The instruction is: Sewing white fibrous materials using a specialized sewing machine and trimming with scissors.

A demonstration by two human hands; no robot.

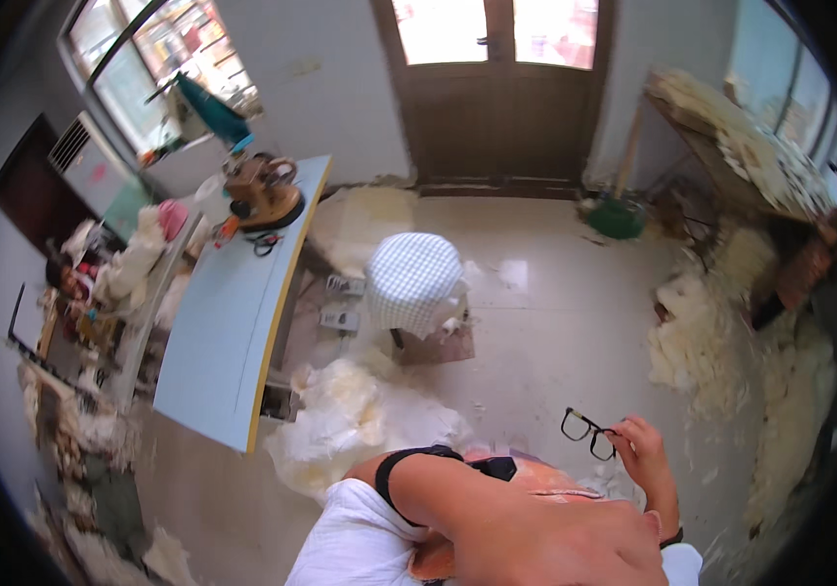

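Observation:
My right hand (641, 451) is held out at the lower right, its fingers closed on a pair of dark-framed eyeglasses (591, 428) by one side. The glasses hang over the pale tiled floor, lenses to the left of the hand. My left arm bends across my body, and my left hand (575, 537) is raised very near the camera at the bottom edge. Its fingers are hidden, so what they do cannot be seen. A dark band circles the upper left arm, and an orange apron (526, 476) shows beyond it over a white top.
Left stands a pale blue sewing table (228, 322) with a brown sewing machine (264, 192) and scissors (264, 244). Ahead is a stool with a checked cover (414, 278). White fluffy material (340, 420) lies on the floor; more is heaped right, below a loaded bench (711, 146). Brown double doors (501, 122) stand behind.

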